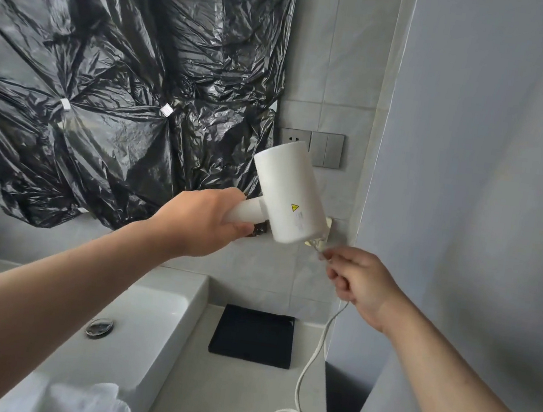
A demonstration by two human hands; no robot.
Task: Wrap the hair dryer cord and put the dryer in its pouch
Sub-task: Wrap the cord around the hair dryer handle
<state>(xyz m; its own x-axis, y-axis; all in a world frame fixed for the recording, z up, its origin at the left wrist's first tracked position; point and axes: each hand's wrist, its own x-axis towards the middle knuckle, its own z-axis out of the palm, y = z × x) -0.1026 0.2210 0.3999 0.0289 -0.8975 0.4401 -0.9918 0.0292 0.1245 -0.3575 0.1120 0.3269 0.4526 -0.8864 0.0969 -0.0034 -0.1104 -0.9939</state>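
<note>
My left hand [200, 222] grips the handle of a white hair dryer [287, 190], held up in front of the tiled wall with its barrel tilted. Just right of the barrel's lower end, my right hand [358, 283] pinches the white cord [310, 359]. From that hand the cord hangs down and trails in loose curls across the counter to the bottom edge. A white fabric piece [82, 400] lies at the bottom left by the sink; I cannot tell whether it is the pouch.
A white sink [145, 313] with a metal drain sits at lower left. A black square tray [253, 334] lies on the grey counter [221, 393]. Black plastic sheeting [124, 82] covers the wall above. A socket and switches [310, 147] are behind the dryer. A grey wall [476, 163] closes the right side.
</note>
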